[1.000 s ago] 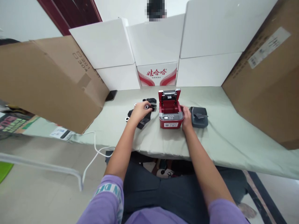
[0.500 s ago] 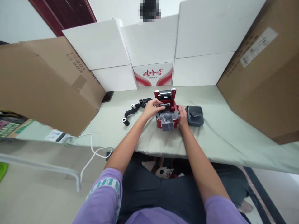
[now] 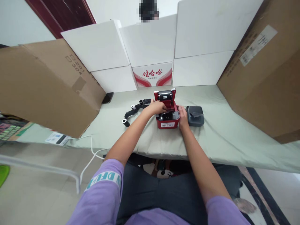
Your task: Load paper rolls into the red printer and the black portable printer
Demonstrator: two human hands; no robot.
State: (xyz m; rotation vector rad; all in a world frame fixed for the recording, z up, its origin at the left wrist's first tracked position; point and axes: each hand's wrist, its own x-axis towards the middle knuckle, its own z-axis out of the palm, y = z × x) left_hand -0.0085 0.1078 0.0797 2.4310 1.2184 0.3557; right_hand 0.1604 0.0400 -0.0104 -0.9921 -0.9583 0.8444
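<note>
A small red printer with its lid raised stands on the green-grey cloth table. My left hand reaches over the printer's open bay, fingers curled on a dark ribbon roll that lies partly inside. My right hand grips the printer's right side. More black ribbon with white-ended spools trails on the cloth to the left. A grey printer sits just right of my right hand.
White boxes line the back of the table. Large cardboard boxes stand at the left and right. A dark phone lies near the left box. A white cable hangs off the front edge.
My left hand picked a ribbon roll from the pile at the left, carried it to the red printer and lowered it into the open bay. My right hand stayed on the printer.
</note>
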